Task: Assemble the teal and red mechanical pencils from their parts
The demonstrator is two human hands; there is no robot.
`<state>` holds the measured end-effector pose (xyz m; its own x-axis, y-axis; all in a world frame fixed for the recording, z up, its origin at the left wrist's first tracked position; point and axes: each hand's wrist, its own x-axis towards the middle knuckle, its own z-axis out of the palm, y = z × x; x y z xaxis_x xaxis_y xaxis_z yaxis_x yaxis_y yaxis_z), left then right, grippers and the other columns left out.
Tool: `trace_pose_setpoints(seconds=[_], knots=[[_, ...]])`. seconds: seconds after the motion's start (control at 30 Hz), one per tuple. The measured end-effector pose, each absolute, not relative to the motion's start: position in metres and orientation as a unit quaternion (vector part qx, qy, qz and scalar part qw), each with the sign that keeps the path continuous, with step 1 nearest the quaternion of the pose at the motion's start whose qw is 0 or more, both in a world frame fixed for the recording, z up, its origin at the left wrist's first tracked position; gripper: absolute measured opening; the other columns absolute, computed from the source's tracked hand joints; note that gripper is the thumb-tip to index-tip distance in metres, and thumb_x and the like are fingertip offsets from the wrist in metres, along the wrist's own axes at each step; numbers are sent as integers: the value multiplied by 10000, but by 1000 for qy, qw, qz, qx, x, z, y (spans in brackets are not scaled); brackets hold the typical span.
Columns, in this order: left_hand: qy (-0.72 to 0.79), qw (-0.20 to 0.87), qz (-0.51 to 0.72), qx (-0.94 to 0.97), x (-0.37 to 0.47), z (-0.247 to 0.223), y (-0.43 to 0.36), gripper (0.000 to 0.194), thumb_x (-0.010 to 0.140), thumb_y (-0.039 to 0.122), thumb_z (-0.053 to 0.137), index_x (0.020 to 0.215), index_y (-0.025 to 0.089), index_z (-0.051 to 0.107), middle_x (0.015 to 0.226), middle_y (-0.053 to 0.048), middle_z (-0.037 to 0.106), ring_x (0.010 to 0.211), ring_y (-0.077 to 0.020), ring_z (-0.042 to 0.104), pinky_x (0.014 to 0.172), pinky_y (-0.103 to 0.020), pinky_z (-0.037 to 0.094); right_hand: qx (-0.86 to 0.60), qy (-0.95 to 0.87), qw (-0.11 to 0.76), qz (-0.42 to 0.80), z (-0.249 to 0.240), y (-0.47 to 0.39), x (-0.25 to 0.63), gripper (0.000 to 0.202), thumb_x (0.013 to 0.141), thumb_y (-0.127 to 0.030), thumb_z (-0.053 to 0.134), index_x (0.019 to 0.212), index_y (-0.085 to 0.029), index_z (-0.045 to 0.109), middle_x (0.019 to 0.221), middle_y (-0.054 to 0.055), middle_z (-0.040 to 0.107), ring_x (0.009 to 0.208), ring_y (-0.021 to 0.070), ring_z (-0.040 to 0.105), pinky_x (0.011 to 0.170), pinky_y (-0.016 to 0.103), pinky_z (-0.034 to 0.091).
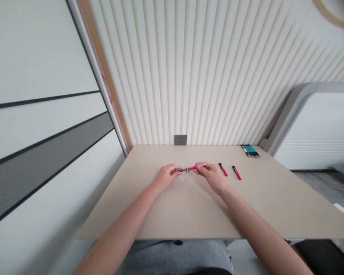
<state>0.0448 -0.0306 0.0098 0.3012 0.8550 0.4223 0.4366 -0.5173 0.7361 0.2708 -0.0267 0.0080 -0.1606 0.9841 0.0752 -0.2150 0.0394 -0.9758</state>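
Observation:
Over the middle of the table, both my hands are closed on a red and black pen [191, 168]. My left hand [166, 176] pinches its dark end, and the fingertips partly cover it. My right hand [212, 177] grips the red barrel. A thin white stick [204, 164], which looks like a refill, pokes out past my right fingers; whether it is inside the pen or beside it I cannot tell. Just by my left fingertips, slim white refills [181, 179] lie on the tabletop. Right of my right hand lie a red and black pen [223, 169] and another red pen [236, 172].
At the table's [189, 214] back right corner several teal, white and black pens [250, 151] lie in a row. A dark socket [180, 139] is set in the ribbed wall [172, 76] behind. A pale cabinet [46, 145] stands along the left side.

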Motion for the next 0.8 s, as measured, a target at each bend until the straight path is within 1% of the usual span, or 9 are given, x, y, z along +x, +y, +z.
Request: trace_pose_setpoints(seconds=[0.13,0.23,0.33,0.43,0.5,0.57,0.67,0.73,0.8], knots=[[420,232,376,793,43,7,-28,187,849,314,612,915,166,706,740,-23,626,645,-126,537,618,-227,400,-377,-503,525,574,9,-27,270,423,670,-498,749,900,-152,674,851,77,720,783,183,668,763,329,512],[423,220,361,801,42,4,-25,177,864,308,589,892,175,702,786,-32,655,697,-141,569,664,-240,417,-380,-535,534,534,13,-29,269,411,730,-537,680,863,-149,676,950,101,708,774,178,662,747,328,516],[437,238,379,780,41,2,-24,188,867,314,580,912,173,695,837,-40,677,734,-152,590,682,-248,431,-377,-539,574,488,19,-32,270,401,798,-547,601,894,-163,660,1008,108,691,768,170,657,740,324,515],[442,283,412,745,40,2,-24,217,866,334,577,935,162,688,818,-43,683,721,-156,597,656,-247,441,-374,-510,637,441,24,-32,274,379,833,-539,557,931,-181,630,962,89,687,714,150,638,698,304,506],[430,296,439,732,40,4,-26,234,862,347,584,942,153,686,804,-46,680,708,-152,593,643,-242,443,-385,-507,652,412,26,-32,278,387,843,-532,540,976,-179,623,853,62,677,625,126,591,623,274,478],[409,289,458,734,40,7,-29,244,865,359,586,946,152,685,803,-49,676,701,-144,584,639,-235,440,-414,-549,610,394,24,-33,281,424,842,-527,537,1029,-158,630,740,38,649,557,119,535,547,252,427],[381,279,467,748,41,12,-33,265,887,382,556,961,158,676,820,-58,677,679,-132,573,624,-227,436,-465,-678,459,338,19,-37,279,416,832,-505,548,997,-144,674,632,21,617,533,131,509,527,250,375],[368,273,466,757,42,15,-36,280,898,396,534,964,160,670,828,-64,680,655,-125,566,615,-226,436,-480,-757,350,273,14,-41,274,350,845,-468,540,944,-172,699,619,22,627,549,141,523,554,255,363],[362,268,459,766,43,16,-38,284,905,398,522,964,162,668,831,-66,682,642,-122,563,615,-227,440,-483,-804,271,217,10,-45,268,300,865,-433,521,916,-204,708,648,31,651,576,152,547,571,256,353]])
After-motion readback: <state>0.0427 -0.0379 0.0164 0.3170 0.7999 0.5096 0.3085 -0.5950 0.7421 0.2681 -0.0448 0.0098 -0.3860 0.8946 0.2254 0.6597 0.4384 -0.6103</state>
